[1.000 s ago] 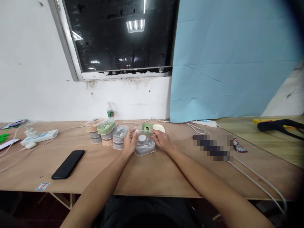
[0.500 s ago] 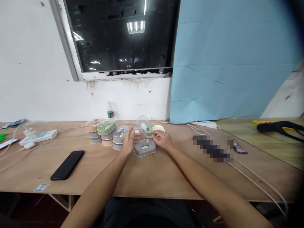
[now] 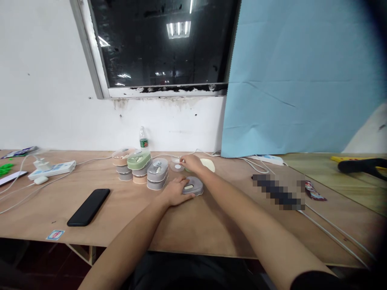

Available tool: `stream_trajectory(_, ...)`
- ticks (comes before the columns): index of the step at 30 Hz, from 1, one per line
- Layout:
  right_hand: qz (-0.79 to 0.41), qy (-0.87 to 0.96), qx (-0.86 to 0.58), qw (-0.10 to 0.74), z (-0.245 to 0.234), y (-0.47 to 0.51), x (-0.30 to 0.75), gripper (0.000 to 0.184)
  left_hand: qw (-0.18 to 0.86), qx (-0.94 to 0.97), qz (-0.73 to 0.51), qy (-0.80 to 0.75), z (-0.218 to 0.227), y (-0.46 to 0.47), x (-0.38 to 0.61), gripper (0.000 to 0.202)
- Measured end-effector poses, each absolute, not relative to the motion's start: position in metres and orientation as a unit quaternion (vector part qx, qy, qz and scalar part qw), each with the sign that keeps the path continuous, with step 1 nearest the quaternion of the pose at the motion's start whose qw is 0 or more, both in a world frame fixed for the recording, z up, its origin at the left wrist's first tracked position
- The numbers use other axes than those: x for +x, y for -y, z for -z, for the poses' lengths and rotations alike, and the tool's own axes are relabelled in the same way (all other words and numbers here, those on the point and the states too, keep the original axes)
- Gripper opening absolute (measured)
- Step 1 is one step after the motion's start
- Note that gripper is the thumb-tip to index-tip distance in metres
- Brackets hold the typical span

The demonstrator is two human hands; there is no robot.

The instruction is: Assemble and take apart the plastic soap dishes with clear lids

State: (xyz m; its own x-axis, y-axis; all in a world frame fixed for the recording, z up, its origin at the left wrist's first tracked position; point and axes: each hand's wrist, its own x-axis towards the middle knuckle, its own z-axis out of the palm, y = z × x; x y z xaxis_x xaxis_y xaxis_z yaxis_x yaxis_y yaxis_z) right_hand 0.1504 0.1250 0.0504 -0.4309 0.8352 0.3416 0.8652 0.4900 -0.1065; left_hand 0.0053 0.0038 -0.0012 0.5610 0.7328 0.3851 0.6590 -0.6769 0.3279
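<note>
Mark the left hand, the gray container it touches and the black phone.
Left hand (image 3: 175,192): head view, back of hand.
Gray container (image 3: 196,185): head view, its top.
Black phone (image 3: 88,207): head view, upper face.

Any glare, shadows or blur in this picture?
Head view: lamp reflections glare in the dark window; head view: a soft shadow lies on the wooden table beside the right forearm; head view: mosaic blocks blur a dark item.

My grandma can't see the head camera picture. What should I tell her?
A person's left hand touches a gray container on a wooden table; the right hand is beyond it, at a clear lid. Stacked containers stand to the left, and a black phone lies farther left.
</note>
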Motion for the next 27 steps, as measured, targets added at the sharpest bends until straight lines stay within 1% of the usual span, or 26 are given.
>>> stream_trajectory(7,0.031,0.851,-0.506,0.138,-0.037,-0.127,0.139,0.020,0.077,0.885,-0.249,-0.385,0.005,-0.006,0.004,0.065)
stream_trajectory(13,-0.012,0.860,-0.491,0.139,-0.035,-0.122,0.143,0.034,0.084,0.866,-0.255,-0.422,0.008,-0.008,0.003,0.075)
stream_trajectory(14,-0.022,0.860,-0.486,0.151,-0.036,-0.120,0.145,0.036,0.087,0.861,-0.254,-0.431,0.007,-0.008,0.003,0.078)
stream_trajectory(16,-0.049,0.855,-0.475,0.202,-0.037,-0.114,0.151,0.039,0.093,0.855,-0.247,-0.446,0.006,-0.008,0.002,0.082)
stream_trajectory(20,-0.099,0.812,-0.452,0.355,-0.027,-0.085,0.178,0.044,0.084,0.857,-0.233,-0.452,0.007,-0.007,0.001,0.086)
stream_trajectory(22,-0.095,0.781,-0.458,0.415,-0.016,-0.069,0.197,0.047,0.083,0.853,-0.238,-0.456,0.009,-0.007,0.001,0.087)
stream_trajectory(23,-0.091,0.768,-0.469,0.428,-0.010,-0.063,0.206,0.047,0.086,0.851,-0.242,-0.458,0.009,-0.007,0.001,0.087)
stream_trajectory(25,-0.099,0.767,-0.479,0.415,0.000,-0.056,0.223,0.045,0.096,0.845,-0.252,-0.462,0.010,-0.008,0.000,0.087)
stream_trajectory(27,-0.106,0.755,-0.493,0.420,0.007,-0.057,0.234,0.044,0.102,0.832,-0.278,-0.469,0.009,-0.009,0.000,0.083)
